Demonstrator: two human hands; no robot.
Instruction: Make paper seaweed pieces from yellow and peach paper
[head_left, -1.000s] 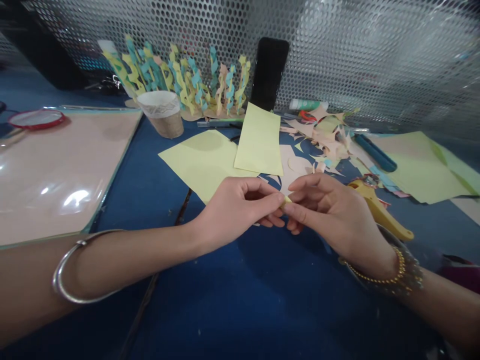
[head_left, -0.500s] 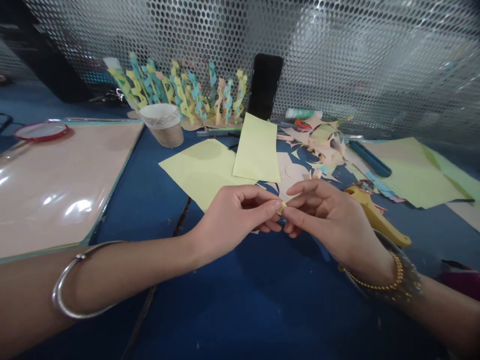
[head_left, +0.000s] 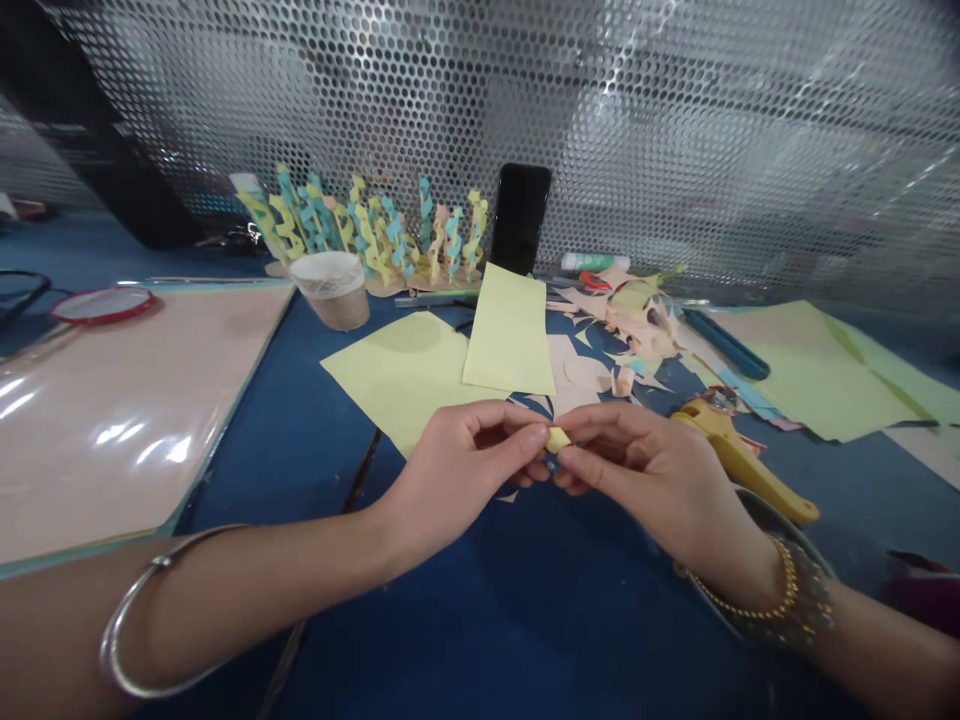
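Left hand point(head_left: 457, 480) and right hand point(head_left: 645, 470): thumbs and forefingers clamped from either side on a small yellow paper scrap point(head_left: 557, 439), held over the blue tabletop point(head_left: 450, 620), just near of a pale yellow paper sheet point(head_left: 510, 335).

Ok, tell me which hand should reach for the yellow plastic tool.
Likely the right hand: the yellow plastic tool lies just beyond it on that side, while the left hand is farther away. Both hands are pinching the small yellow paper piece, so either would have to let go.
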